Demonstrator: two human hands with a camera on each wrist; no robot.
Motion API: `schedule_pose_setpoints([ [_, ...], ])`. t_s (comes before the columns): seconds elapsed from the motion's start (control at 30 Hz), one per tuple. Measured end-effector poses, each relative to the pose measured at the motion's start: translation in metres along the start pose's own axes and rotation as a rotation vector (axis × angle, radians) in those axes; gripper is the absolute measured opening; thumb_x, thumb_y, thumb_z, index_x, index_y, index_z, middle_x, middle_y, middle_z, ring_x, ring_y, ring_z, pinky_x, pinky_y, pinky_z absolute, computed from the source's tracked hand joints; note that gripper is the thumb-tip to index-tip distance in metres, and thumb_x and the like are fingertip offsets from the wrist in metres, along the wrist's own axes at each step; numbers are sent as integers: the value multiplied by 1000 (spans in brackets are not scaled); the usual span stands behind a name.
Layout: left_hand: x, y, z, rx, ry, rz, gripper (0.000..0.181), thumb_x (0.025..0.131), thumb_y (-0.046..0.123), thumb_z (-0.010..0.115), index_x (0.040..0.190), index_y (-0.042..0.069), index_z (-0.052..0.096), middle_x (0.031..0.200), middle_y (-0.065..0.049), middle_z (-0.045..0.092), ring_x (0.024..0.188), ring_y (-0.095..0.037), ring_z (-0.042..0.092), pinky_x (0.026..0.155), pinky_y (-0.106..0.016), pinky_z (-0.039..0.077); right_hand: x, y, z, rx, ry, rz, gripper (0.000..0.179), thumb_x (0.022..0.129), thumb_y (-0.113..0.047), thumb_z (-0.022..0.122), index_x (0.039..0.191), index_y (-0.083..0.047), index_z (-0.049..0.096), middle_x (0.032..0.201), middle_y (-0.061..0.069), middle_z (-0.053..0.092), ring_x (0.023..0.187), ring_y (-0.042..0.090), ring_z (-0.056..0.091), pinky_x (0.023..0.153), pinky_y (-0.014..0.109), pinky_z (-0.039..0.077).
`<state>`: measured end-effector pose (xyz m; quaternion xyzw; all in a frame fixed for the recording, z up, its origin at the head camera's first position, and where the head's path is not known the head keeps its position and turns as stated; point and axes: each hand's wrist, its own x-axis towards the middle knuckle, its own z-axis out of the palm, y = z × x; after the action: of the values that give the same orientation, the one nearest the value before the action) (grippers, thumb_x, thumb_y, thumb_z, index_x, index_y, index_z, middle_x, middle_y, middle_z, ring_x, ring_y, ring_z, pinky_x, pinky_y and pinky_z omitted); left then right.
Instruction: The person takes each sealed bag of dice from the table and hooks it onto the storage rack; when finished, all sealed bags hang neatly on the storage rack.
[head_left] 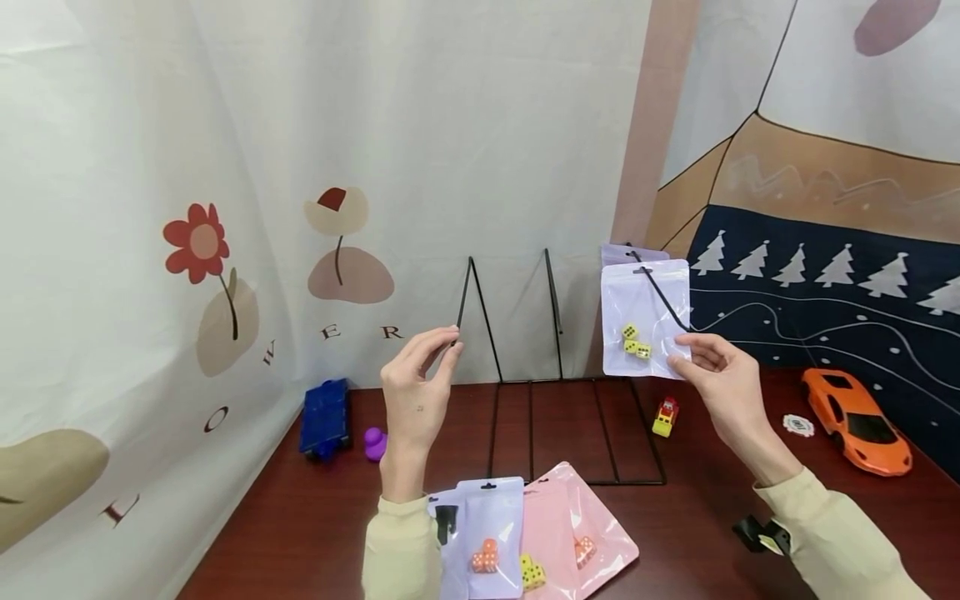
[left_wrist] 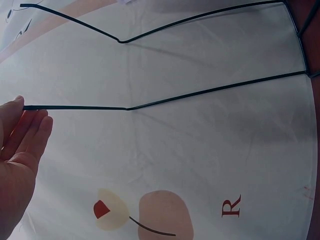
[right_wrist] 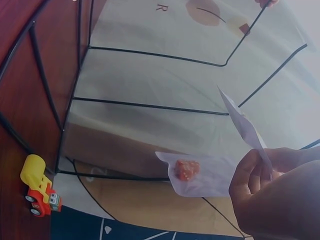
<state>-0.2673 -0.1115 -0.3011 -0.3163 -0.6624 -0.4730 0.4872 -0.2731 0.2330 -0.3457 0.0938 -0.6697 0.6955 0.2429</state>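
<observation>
Right hand [head_left: 723, 379] pinching dice pouch [head_left: 641, 321], left hand [head_left: 415, 400] pinching prong [head_left: 465, 287]: uneven pull, I judge, could tip the wire rack [head_left: 546, 381].

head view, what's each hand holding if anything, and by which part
The right hand pinches the lavender bag of yellow dice by its lower right edge; the left hand pinches a black wire prong at its free end.

R grip [head_left: 722, 382] pinches bag [head_left: 654, 323] w/ ylw dice [head_left: 642, 351]; L grip [head_left: 416, 387] holds rack prong [head_left: 464, 292].
</observation>
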Motion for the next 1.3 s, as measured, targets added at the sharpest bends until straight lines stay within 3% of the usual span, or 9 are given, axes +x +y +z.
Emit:
schedule_pose_setpoints([
  [0.3,1,1,0,17,3,-11,14,81,-8,69,94,-2,71,97,-11,69,93,-22,66,85,-31,55,8,2,3,104,9,33,24,82,7,69,101,-7,63,94,-9,66,81,7,56,71,10,53],
  [0.53,1,2,0,14,-2,1,14,81,-8,69,94,-3,71,97,-16,69,94,-22,66,86,-31,55,14,4,7,198,-2,51,27,82,10,67,106,1,59,93,-7,68,79,5,59,69,13,55],
  [1.1,0,2,1,26,4,-3,15,81,-9,69,94,-2,71,97,-13,69,93,-22,66,85,-30,55,28,8,13,259,-5,79,25,81,12,67,100,-4,65,86,-3,68,76,6,61,66,16,56],
  [1.3,-1,3,1,35,0,-10,15,81,-8,70,94,-2,71,97,-14,69,92,-22,66,86,-30,55,30,13,10,235,-10,104,25,83,10,67,103,-5,64,87,-5,67,77,5,60,66,14,55],
])
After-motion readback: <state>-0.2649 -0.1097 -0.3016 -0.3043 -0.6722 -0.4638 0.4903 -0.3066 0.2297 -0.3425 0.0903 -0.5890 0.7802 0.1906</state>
